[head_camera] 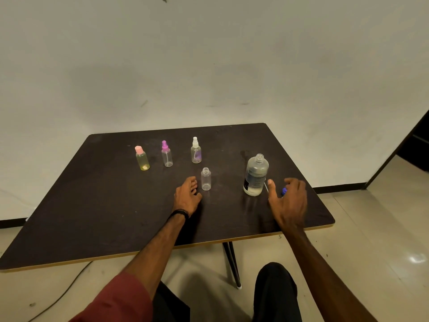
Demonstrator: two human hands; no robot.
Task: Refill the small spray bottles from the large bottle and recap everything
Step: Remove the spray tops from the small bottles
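Observation:
The large clear bottle (255, 175) stands uncapped on the dark table (116, 217), partly filled. To its left stands a small clear bottle (206, 179) with no cap. My left hand (186, 194) rests on the table just left of that small bottle, fingers loosely curled and holding nothing. Just right of the large bottle is my right hand (289, 201), thumb out and fingers relaxed. A blue spray cap (284, 191) lies on the table partly hidden behind its fingers. Further back stand three capped bottles: pink-capped yellow (142, 158), purple-capped (167, 154), white-capped (196, 150).
The table's near edge (209, 244) runs across in front of me, with a black leg (232, 263) below. A cable (65, 291) lies on the tiled floor at the left. A pale wall stands behind the table.

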